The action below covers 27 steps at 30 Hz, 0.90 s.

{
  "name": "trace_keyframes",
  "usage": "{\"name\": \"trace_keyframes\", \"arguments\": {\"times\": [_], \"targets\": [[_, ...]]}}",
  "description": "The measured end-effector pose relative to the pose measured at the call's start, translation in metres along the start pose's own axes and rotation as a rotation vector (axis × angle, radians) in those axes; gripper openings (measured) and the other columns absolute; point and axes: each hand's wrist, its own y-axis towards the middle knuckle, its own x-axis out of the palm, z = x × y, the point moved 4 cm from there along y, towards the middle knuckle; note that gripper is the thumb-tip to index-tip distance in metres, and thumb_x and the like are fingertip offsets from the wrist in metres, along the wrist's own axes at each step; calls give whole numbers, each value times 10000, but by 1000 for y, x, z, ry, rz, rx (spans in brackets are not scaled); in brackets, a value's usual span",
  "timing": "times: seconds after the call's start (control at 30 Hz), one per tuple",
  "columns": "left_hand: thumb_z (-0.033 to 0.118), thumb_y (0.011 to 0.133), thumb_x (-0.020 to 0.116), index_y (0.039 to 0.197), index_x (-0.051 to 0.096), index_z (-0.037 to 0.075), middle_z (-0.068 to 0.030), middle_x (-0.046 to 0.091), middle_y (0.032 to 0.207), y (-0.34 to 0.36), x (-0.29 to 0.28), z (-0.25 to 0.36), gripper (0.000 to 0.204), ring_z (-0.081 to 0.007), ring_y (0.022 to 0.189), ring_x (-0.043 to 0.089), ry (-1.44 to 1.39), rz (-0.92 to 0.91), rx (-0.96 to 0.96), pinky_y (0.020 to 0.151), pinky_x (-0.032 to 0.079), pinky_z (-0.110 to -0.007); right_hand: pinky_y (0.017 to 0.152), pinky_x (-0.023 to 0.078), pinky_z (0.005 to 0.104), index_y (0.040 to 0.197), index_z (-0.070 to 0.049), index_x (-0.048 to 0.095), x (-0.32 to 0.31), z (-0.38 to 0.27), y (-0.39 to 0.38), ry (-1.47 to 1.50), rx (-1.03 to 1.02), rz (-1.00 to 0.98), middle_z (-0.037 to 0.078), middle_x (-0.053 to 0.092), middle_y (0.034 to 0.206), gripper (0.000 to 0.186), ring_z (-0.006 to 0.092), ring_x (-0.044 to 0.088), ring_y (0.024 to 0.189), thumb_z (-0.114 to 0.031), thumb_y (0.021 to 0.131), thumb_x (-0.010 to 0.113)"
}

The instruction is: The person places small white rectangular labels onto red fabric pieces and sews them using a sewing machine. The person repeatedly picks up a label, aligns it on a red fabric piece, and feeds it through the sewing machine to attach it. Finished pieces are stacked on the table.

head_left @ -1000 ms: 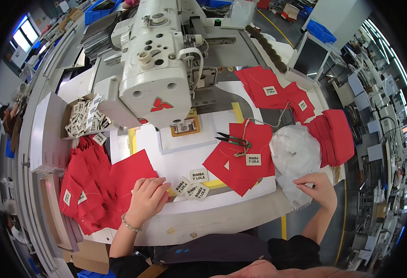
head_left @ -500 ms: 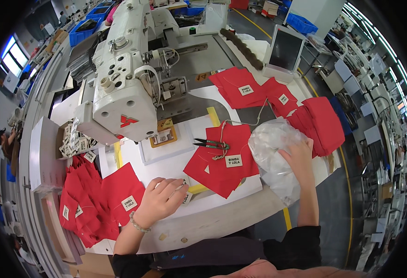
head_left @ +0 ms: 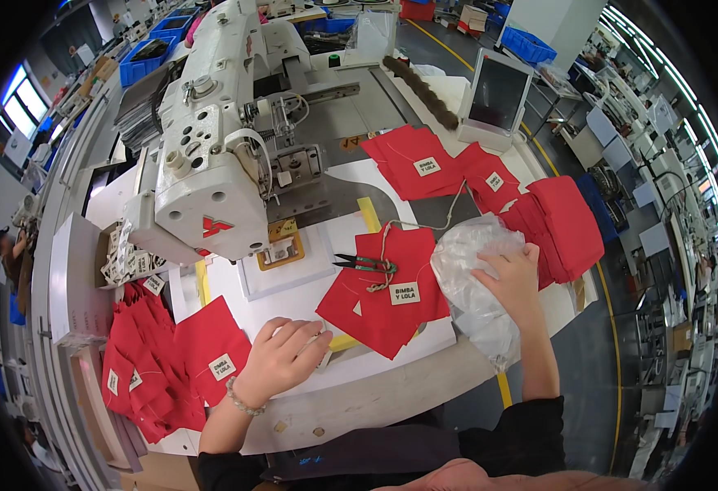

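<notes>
Shifted right hand (head_left: 513,279) onto crumpled translucent plastic bag (head_left: 484,319); cannot tell grip, nor that of left hand (head_left: 281,358), left of bag. Best handled lightly, without dragging.

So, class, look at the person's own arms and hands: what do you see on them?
Both the left hand and the right hand are ungloved. A pale, beaded bracelet circles the left wrist; none shows on the right. The left sleeve and right sleeve are plain black, leaving the forearms bare.
</notes>
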Motion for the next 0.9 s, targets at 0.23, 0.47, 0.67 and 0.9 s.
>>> {"name": "trace_keyframes", "arguments": {"times": [0.23, 0.47, 0.67, 0.9], "targets": [[116, 697, 760, 997, 668, 119, -14, 662, 993, 4, 3, 5, 314, -163, 863, 625, 27, 35, 22, 805, 460, -341, 838, 350, 420, 872, -106, 733, 17, -6, 2, -28, 1, 18, 55, 697, 873, 171, 229, 623, 755, -192, 729, 770], [118, 703, 764, 998, 664, 116, -7, 662, 1001, 2, 4, 0, 312, -156, 847, 622, 10, 19, 13, 798, 455, -331, 768, 400, 386, 862, -91, 705, 1, -5, -5, -46, 101, 25, 63, 688, 874, 109, 265, 612, 731, -102, 758, 734], [82, 691, 787, 1036, 651, 113, -18, 669, 1032, 0, 1, -4, 372, -167, 818, 625, -192, 52, -97, 743, 456, -304, 589, 435, 360, 884, -78, 668, -38, -63, -24, 226, -57, 168, 79, 695, 902, 197, 274, 615, 695, -9, 719, 752], [-5, 724, 770, 1142, 644, 63, -98, 662, 1179, -5, 17, 7, 442, -188, 823, 690, -882, -1, -431, 698, 557, -271, 619, 537, 300, 891, -54, 662, 12, -157, -16, 950, -369, -139, 73, 709, 1015, 159, 222, 685, 746, -23, 761, 748]]}}
